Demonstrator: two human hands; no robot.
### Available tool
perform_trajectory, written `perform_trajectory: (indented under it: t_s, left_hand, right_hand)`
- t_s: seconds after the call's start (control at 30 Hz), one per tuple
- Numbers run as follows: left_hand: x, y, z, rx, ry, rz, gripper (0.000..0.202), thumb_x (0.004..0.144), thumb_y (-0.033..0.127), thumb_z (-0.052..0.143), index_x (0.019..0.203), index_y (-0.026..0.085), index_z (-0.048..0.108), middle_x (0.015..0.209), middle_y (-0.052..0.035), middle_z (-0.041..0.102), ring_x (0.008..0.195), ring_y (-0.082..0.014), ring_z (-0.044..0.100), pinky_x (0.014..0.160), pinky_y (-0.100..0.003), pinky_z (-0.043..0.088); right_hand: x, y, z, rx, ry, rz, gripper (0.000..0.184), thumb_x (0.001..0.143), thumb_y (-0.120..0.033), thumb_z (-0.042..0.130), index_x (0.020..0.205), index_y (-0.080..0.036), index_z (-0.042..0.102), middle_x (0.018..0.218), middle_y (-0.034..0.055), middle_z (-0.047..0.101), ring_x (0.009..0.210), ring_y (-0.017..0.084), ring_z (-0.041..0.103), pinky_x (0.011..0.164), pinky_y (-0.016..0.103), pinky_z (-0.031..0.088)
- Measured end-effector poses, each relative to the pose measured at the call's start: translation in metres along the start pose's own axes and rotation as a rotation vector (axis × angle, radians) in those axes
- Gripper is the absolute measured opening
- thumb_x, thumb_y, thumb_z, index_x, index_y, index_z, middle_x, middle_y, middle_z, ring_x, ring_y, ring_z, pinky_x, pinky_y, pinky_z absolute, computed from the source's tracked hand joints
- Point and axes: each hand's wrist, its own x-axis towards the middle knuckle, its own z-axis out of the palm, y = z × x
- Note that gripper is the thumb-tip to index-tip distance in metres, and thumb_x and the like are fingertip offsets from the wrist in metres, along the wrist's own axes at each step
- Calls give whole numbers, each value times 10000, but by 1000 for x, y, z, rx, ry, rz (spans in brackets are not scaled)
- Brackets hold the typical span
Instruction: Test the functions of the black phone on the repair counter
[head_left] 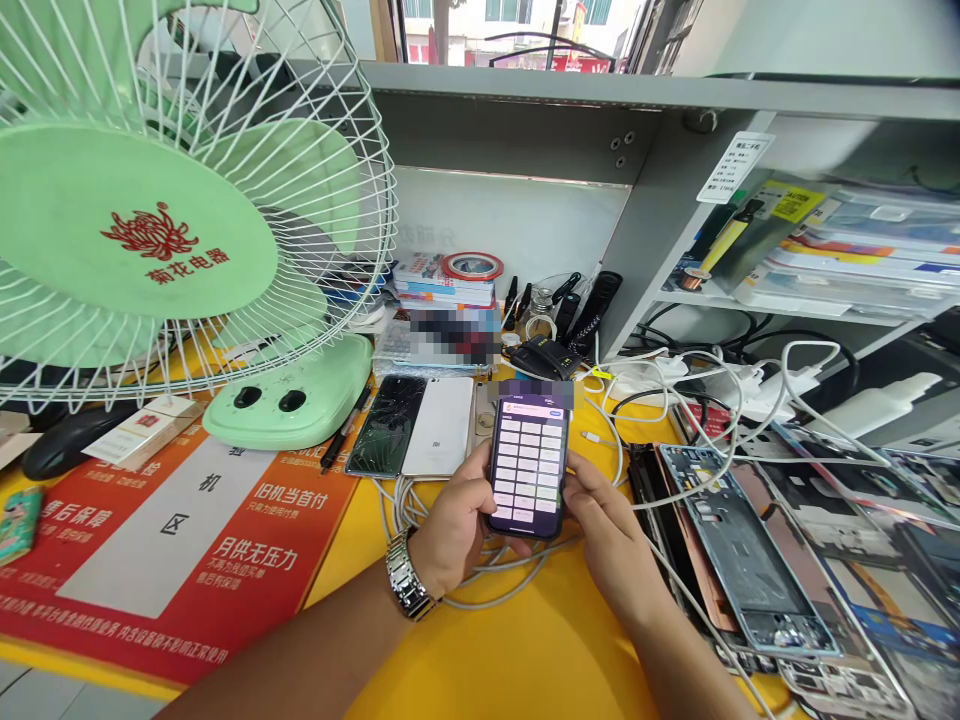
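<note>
A smartphone [529, 465] with a lit screen, showing a grid of pale buttons on dark purple, is held upright over the yellow table. My left hand [459, 520] wraps its left edge, thumb at the lower left of the screen. At the phone's right edge are the fingers of my right hand [604, 515], curled against its side and partly hidden behind it. A metal-banded watch [409, 575] circles my left wrist. Just behind lie a cracked black phone [388, 427] and a white phone [439, 428], side by side. White cables [495, 590] coil beneath my hands.
A green fan [289, 390] stands at the left on a red printed mat [285, 520], near a cigarette box [146, 428]. Phone frames [750, 550] and stripped parts pile up at the right, with tangled chargers behind. A grey shelf [652, 200] holds boxes at the back right.
</note>
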Motion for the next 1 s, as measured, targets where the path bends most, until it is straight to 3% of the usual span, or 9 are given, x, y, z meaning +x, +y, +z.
perform_trajectory:
  t_s: [0.23, 0.53, 0.8, 1.0]
  left_hand:
    - [0, 2, 2, 72, 1, -16, 671, 656, 114, 499, 1320, 209, 470, 975, -87, 649, 686, -200, 615, 434, -250, 523]
    - [-3, 3, 4, 98, 1, -1, 603, 692, 126, 509, 1287, 214, 484, 1000, -76, 638, 724, -203, 609, 440, -247, 522]
    - [-1, 2, 4, 13, -7, 23, 755, 605, 100, 489, 1352, 203, 444, 981, -87, 640, 698, -187, 599, 462, -229, 503]
    - [-3, 3, 6, 30, 4, 17, 732, 596, 106, 488, 1324, 187, 463, 1009, -98, 652, 654, -185, 597, 450, -265, 522]
  right_hand:
    - [-1, -2, 1, 60, -12, -6, 367, 877, -205, 509, 1223, -293, 597, 1151, -6, 686, 1059, 159, 592, 885, 235, 449]
    - [0, -2, 3, 140, -90, -24, 408, 865, -144, 500, 1232, -300, 586, 1073, -20, 702, 900, 115, 619, 790, 190, 462]
    - [-1, -6, 4, 145, -86, -1, 407, 843, -161, 508, 1236, -254, 565, 1059, 7, 709, 850, 145, 637, 750, 238, 484]
    - [-1, -10, 6, 111, -68, -2, 416, 807, -156, 492, 1213, -224, 552, 1076, 26, 705, 869, 171, 646, 779, 283, 493]
